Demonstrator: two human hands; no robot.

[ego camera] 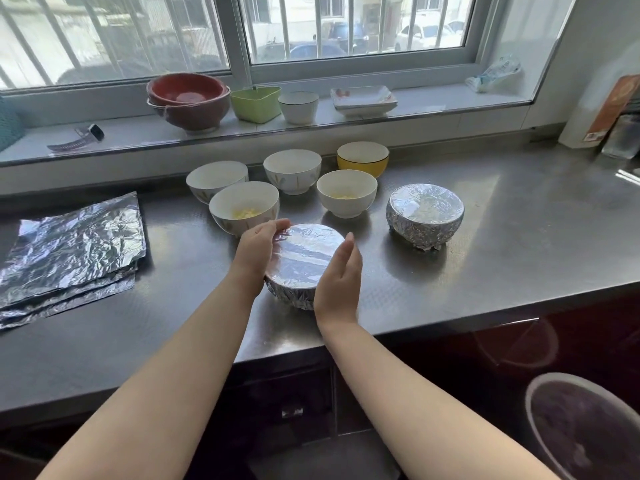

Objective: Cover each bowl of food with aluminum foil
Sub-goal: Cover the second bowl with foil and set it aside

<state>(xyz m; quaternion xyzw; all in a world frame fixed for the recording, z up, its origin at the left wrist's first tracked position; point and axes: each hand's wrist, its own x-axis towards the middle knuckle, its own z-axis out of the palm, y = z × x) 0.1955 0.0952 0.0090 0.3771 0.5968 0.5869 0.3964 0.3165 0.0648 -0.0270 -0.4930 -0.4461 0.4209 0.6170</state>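
Note:
A foil-wrapped bowl (304,258) stands near the front edge of the steel counter (502,244). My left hand (258,249) curls round its left rim. My right hand (341,275) lies flat against its right side with straight fingers. A second foil-covered bowl (425,214) sits to the right. Behind them stand several uncovered bowls: a white one with yellow food (244,206), another white one with yellow food (346,192), two more white bowls (216,178) (292,169) and a yellow bowl (362,158). A stack of foil sheets (72,251) lies at the left.
On the window sill (433,102) sit stacked red bowls (188,98), a green heart-shaped dish (255,102), a white cup (298,106), square plates (363,98) and a watch (78,136). A dark bin (581,427) stands on the floor at the lower right.

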